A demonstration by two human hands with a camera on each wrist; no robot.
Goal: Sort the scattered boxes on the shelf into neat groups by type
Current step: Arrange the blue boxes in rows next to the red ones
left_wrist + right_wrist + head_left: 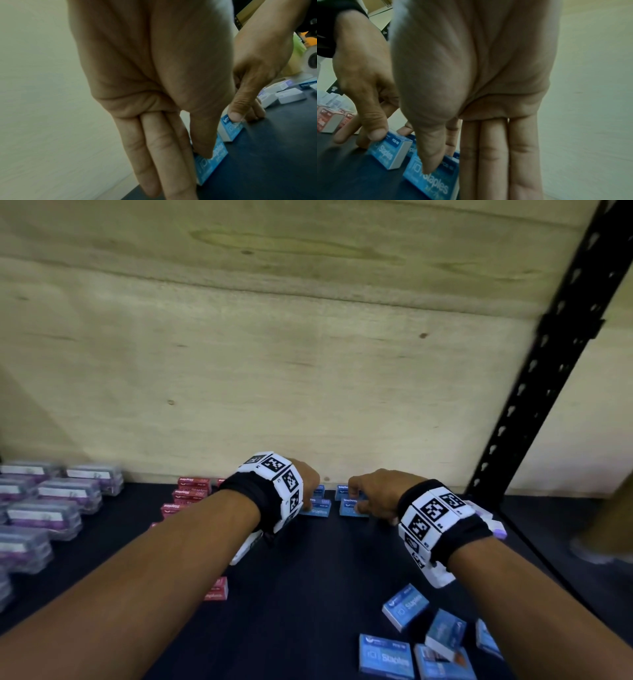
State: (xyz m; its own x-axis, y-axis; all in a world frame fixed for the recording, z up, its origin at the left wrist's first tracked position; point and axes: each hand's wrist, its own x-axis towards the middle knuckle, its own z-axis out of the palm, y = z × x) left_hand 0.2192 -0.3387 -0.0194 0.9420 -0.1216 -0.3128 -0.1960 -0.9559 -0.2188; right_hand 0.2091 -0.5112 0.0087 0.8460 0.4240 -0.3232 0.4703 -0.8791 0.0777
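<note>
Two blue staples boxes stand near the back wall of the dark shelf (308, 611). My left hand (306, 487) holds the left blue box (317, 508); in the left wrist view its thumb presses the box (214, 158) front while straight fingers (154, 155) reach down behind it. My right hand (368, 496) holds the right blue box (352, 508) the same way, thumb on the printed face (435, 181), fingers (496, 155) behind. More blue boxes stand behind these two, mostly hidden by my hands.
Red staples boxes (191, 491) are grouped at the back left, with one more (217, 590) under my left forearm. Purple clear cases (44, 515) fill the far left. Several loose blue boxes (407, 609) lie front right. White boxes (486, 515) and a black upright (534, 419) stand at the right.
</note>
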